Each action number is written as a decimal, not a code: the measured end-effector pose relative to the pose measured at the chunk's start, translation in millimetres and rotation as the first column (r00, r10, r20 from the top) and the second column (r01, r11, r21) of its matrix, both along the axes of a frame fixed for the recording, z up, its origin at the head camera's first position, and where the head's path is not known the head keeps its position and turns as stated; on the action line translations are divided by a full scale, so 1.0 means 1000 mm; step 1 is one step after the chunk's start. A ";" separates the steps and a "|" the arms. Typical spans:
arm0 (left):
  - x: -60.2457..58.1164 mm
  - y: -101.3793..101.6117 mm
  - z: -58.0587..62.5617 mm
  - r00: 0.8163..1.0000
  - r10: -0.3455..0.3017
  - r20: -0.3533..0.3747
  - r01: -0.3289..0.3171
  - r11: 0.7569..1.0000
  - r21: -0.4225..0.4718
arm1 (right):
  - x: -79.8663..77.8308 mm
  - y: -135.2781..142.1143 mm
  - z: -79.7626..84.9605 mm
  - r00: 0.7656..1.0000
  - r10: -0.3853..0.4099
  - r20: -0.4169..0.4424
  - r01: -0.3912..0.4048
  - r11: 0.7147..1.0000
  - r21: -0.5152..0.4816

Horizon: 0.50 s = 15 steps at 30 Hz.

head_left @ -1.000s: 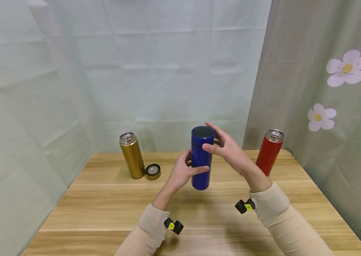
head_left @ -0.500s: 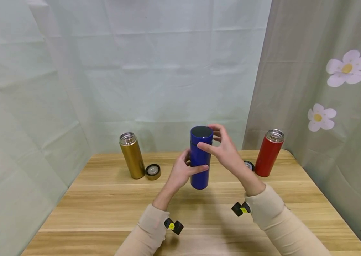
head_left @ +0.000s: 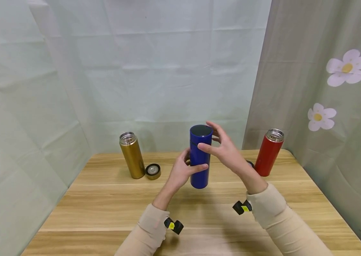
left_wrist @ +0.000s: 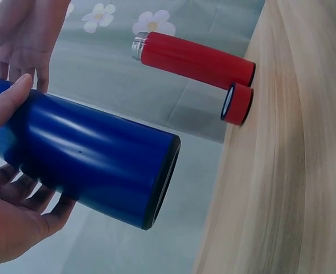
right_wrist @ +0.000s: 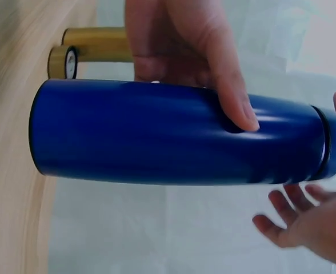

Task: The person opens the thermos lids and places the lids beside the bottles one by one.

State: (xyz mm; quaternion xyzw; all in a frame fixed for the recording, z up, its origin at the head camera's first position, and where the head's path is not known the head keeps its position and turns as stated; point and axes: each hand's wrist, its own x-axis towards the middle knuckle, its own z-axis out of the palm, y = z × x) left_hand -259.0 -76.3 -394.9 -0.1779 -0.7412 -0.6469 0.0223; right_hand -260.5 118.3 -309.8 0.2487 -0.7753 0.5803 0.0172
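My left hand [head_left: 180, 171] grips the lower body of a blue thermos bottle [head_left: 199, 170], thumb across its front and fingers behind. The bottle is upright and off the wooden table, as the left wrist view shows its base apart from the surface. Its blue lid [head_left: 201, 139] sits on top, with a dark seam below it. Around the lid is my right hand [head_left: 226, 151], thumb at the front near the seam and fingers spread at the far side. In the right wrist view those fingers [right_wrist: 282, 220] look loose, with space between most of them and the bottle.
A gold thermos [head_left: 132, 156] without a lid stands at the left, its gold lid [head_left: 153, 176] beside it. At the right is a lidless red thermos [head_left: 268, 154]. Its red lid [left_wrist: 238, 104] lies close by. A pale curtain hangs behind the wooden table [head_left: 103, 213].
My right hand's fingers bent in around the lid half a second ago and now reach out again. The blue bottle has shifted slightly left and up. My left hand keeps its grip.
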 end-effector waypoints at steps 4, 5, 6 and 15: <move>-0.001 0.000 0.000 1.000 0.008 0.003 -0.008 1.000 -0.005 | 0.001 -0.010 0.000 0.991 -0.115 -0.063 0.118 0.992 0.038; -0.001 0.000 0.000 1.000 0.009 0.002 -0.009 1.000 -0.008 | 0.002 -0.012 0.000 0.989 -0.134 -0.063 0.137 0.990 0.036; -0.001 0.000 0.000 1.000 0.008 0.001 -0.008 1.000 -0.010 | 0.003 -0.013 0.000 0.987 -0.150 -0.059 0.152 0.988 0.032; 0.000 0.001 0.000 1.000 0.000 0.003 0.000 1.000 -0.014 | 0.001 -0.005 0.005 0.998 -0.056 0.042 0.057 0.998 -0.038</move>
